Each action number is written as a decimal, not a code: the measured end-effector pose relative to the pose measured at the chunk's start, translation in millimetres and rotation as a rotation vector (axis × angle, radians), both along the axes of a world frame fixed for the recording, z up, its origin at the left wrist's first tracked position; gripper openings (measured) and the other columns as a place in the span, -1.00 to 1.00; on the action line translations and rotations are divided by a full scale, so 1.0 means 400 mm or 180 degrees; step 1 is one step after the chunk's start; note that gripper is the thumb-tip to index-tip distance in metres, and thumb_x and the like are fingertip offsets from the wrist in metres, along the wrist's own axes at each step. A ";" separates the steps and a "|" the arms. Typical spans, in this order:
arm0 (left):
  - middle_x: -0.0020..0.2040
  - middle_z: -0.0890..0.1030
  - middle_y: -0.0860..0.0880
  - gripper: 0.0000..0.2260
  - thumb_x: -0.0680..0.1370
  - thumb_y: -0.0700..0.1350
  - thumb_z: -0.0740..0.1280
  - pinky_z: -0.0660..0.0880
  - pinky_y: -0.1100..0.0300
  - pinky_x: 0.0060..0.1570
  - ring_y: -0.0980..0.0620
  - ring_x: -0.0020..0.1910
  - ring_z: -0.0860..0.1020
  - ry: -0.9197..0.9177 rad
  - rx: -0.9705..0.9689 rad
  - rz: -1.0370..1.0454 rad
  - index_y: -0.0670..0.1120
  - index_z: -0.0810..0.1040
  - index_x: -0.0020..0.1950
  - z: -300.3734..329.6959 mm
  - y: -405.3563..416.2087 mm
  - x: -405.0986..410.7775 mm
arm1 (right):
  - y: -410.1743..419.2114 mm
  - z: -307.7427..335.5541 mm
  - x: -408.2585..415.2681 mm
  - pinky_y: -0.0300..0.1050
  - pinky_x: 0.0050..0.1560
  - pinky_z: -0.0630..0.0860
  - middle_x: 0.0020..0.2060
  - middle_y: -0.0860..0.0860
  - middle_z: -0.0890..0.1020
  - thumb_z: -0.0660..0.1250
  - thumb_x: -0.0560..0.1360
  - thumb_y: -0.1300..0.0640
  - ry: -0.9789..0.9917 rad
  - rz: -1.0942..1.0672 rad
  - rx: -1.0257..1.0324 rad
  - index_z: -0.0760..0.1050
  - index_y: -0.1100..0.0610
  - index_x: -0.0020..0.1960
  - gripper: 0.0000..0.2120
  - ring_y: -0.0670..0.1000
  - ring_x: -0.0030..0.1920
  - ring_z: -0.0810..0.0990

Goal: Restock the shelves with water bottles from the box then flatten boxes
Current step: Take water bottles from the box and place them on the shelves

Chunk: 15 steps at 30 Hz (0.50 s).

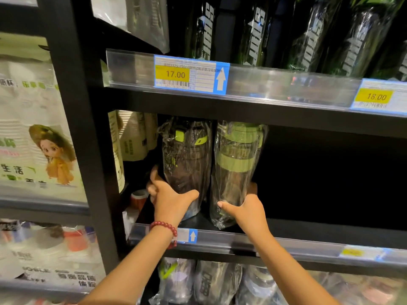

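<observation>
Both bare forearms are reaching up from the bottom of the frame toward its middle. The left hand [168,200], with a red bead bracelet [165,229] at its wrist, is curling round the lower part of something, thumb pointing right. The right hand [245,209] is gripping likewise just right of centre, thumb pointing left.

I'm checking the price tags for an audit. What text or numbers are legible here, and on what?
"17.00": yellow patch of the blue-edged price label on the upper shelf's clear rail; a white up arrow beside it; its small print and barcode digits are unreadable.
"18.00": yellow price label further right on that rail.
Tall dark green wrapped bottles above: grey vertical lettering, cut off, unreadable.
Lower-rail yellow label: blurred.
</observation>
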State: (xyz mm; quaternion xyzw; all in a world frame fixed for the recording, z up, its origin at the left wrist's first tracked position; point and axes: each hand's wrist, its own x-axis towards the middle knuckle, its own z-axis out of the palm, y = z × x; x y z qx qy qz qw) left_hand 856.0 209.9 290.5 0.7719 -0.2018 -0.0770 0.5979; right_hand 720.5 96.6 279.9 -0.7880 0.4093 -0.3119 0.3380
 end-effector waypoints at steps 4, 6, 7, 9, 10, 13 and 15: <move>0.47 0.03 -0.20 0.04 0.25 0.05 0.57 0.19 -0.11 0.41 -0.20 0.44 0.12 -0.0412 0.0605 0.0157 -0.22 -0.02 0.48 0.021 -0.036 -0.039 | 0.004 0.003 -0.001 -0.39 -0.55 0.29 -0.48 -0.12 0.32 0.52 0.36 -0.03 0.0067 -0.0001 -0.0102 0.35 0.14 -0.29 -0.62 -0.18 -0.50 0.29; 0.33 0.30 -0.21 -0.14 0.26 0.03 0.57 0.36 -0.03 0.29 -0.20 0.27 0.35 -0.0134 0.0571 0.0129 -0.30 0.22 0.36 0.007 -0.050 -0.023 | -0.001 -0.004 0.002 -0.38 -0.54 0.30 -0.45 -0.11 0.36 0.52 0.35 -0.07 0.0086 -0.0033 -0.0124 0.41 0.21 -0.17 -0.59 -0.16 -0.48 0.32; 0.18 0.41 -0.18 -0.39 0.32 -0.04 0.55 0.43 0.02 0.21 -0.14 0.09 0.45 0.0096 0.0552 0.0037 -0.35 0.35 0.15 -0.010 -0.053 -0.003 | -0.004 -0.008 0.003 -0.37 -0.53 0.31 -0.43 -0.10 0.39 0.52 0.34 -0.08 0.0105 -0.0057 -0.0119 0.44 0.23 -0.12 -0.57 -0.15 -0.46 0.35; -0.11 0.46 -0.15 -0.72 0.48 -0.22 0.42 0.47 0.06 0.14 0.01 -0.29 0.41 0.0684 0.0794 -0.0347 -0.28 0.35 -0.27 -0.030 -0.038 0.017 | -0.006 -0.013 0.003 -0.35 -0.53 0.29 -0.39 -0.06 0.47 0.52 0.34 -0.11 0.0117 -0.0052 -0.0125 0.49 0.23 -0.08 -0.57 -0.11 -0.41 0.42; -0.21 0.46 -0.12 -0.70 0.49 -0.23 0.40 0.50 0.09 0.07 0.08 -0.37 0.35 0.0814 0.0870 -0.0403 -0.16 0.33 -0.34 -0.027 -0.032 0.031 | -0.005 -0.012 0.003 -0.35 -0.51 0.27 -0.37 -0.04 0.52 0.51 0.35 -0.11 0.0114 -0.0018 -0.0115 0.52 0.22 -0.07 -0.57 -0.08 -0.38 0.48; -0.30 0.40 0.01 -0.65 0.36 -0.12 0.54 0.38 0.26 -0.26 0.13 -0.37 0.34 0.0570 0.0310 -0.0335 -0.05 0.33 -0.30 0.009 -0.034 0.071 | -0.006 0.002 0.003 -0.24 -0.47 0.26 -0.43 -0.01 0.49 0.49 0.38 -0.09 0.0280 0.0051 -0.0076 0.49 0.21 -0.25 -0.63 -0.03 -0.40 0.46; -0.13 0.50 0.01 -0.63 0.29 -0.22 0.57 0.47 0.21 -0.09 0.04 -0.19 0.47 0.0432 -0.0131 -0.0368 -0.11 0.46 -0.04 0.032 -0.029 0.073 | -0.002 0.019 0.004 -0.21 -0.50 0.14 -0.51 -0.02 0.30 0.46 0.41 -0.09 0.0546 -0.0007 -0.0078 0.26 0.16 -0.41 -0.50 -0.05 -0.49 0.29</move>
